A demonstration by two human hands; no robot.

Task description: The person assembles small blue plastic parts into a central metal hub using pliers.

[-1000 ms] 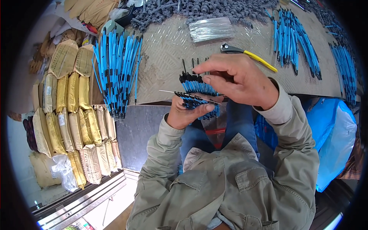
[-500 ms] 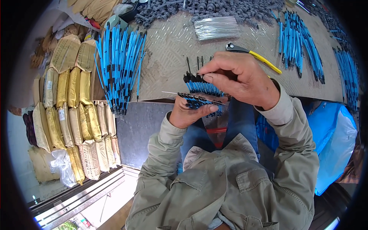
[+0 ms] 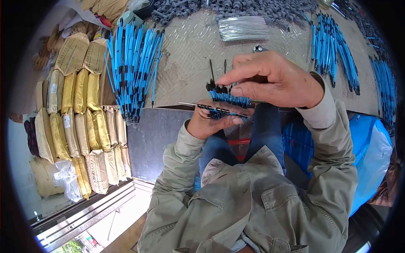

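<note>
My left hand (image 3: 204,125) is closed around a bundle of thin blue rods (image 3: 232,100) with black ends, held above my lap at the table's front edge. A thin metal wire (image 3: 188,103) runs across the near row of black ends and sticks out at both sides. Over the far row of black ends (image 3: 216,87), my right hand (image 3: 274,80) has its fingers bent, the index finger and thumb at the ends. Whatever lies between those fingertips is too small to make out. A couple of black tips stand up higher than the others.
Straight metal wires (image 3: 243,28) lie stacked on the table (image 3: 181,63), before a heap of grey plastic fittings (image 3: 265,9). Bundles of blue rods lie left (image 3: 133,67) and right (image 3: 333,50). Pliers (image 3: 259,49) are mostly behind my right hand. Wrapped packages (image 3: 80,126) stand at left.
My right hand has shifted slightly right, and its index finger and thumb have spread a little from their pinch. It now covers most of the pliers. My left hand still holds the bundle.
</note>
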